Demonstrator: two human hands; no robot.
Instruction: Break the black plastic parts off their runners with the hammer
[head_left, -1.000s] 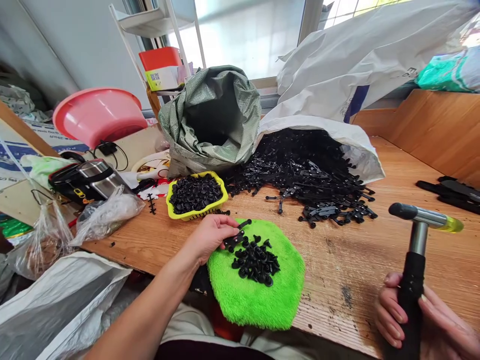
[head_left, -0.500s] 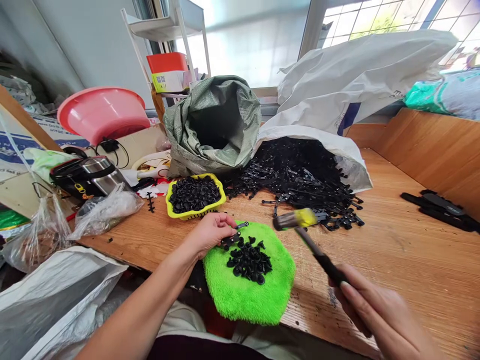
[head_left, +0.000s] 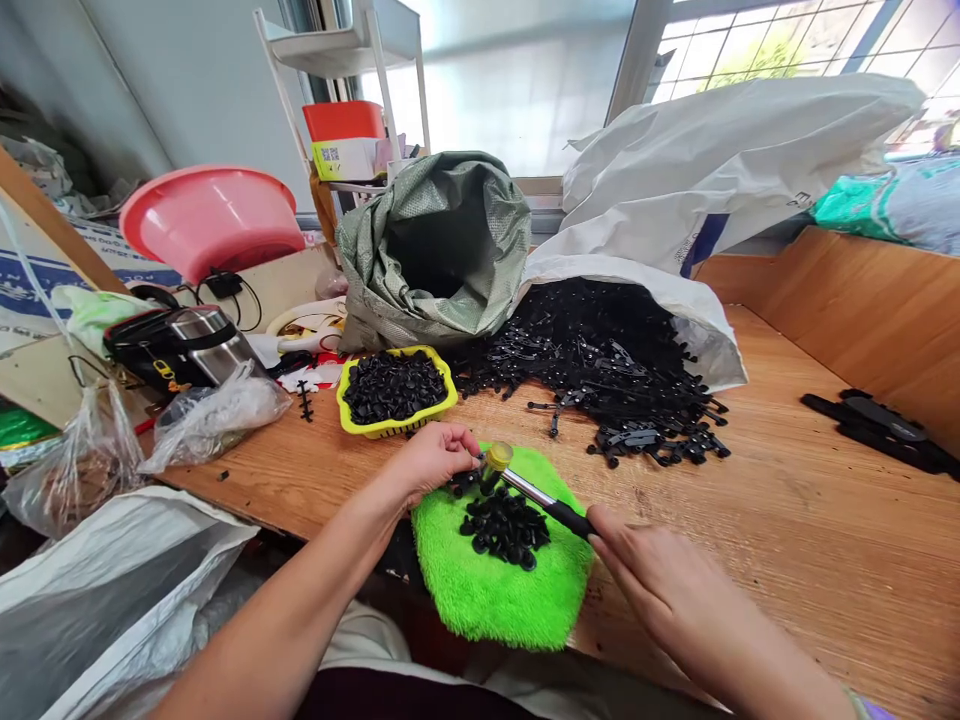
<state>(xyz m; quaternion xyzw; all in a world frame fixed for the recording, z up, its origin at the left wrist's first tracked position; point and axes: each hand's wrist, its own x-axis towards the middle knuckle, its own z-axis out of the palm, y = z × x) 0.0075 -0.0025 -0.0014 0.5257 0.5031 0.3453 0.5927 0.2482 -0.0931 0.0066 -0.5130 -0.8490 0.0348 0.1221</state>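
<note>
My right hand (head_left: pixel 652 560) is closed round the black grip of a mallet (head_left: pixel 529 488), whose head has a yellow face and a dark end. The head is down over the part at my left fingertips; whether it touches is unclear. My left hand (head_left: pixel 437 462) pinches a small black plastic part, mostly hidden behind the fingers and mallet head. Beneath lies a bright green fluffy cloth (head_left: pixel 499 605), with a heap of small black plugs (head_left: pixel 508 530) on it. A yellow basket (head_left: pixel 390 430) of similar black pieces stands just beyond my left hand.
Black strip-like plastic parts (head_left: pixel 592 350) spill from a white sack (head_left: pixel 697 300) across the table. A grey-green woven sack (head_left: pixel 360 290) stands open beside it. A black strap-like item (head_left: pixel 877 425) lies at right. Plastic bags (head_left: pixel 217 415) and a steel flask (head_left: pixel 214 345) are at left.
My right hand has swung the mallet left and down, from over the table to the part at my left fingertips. My left hand stays nearly in place; the view has shifted slightly.
</note>
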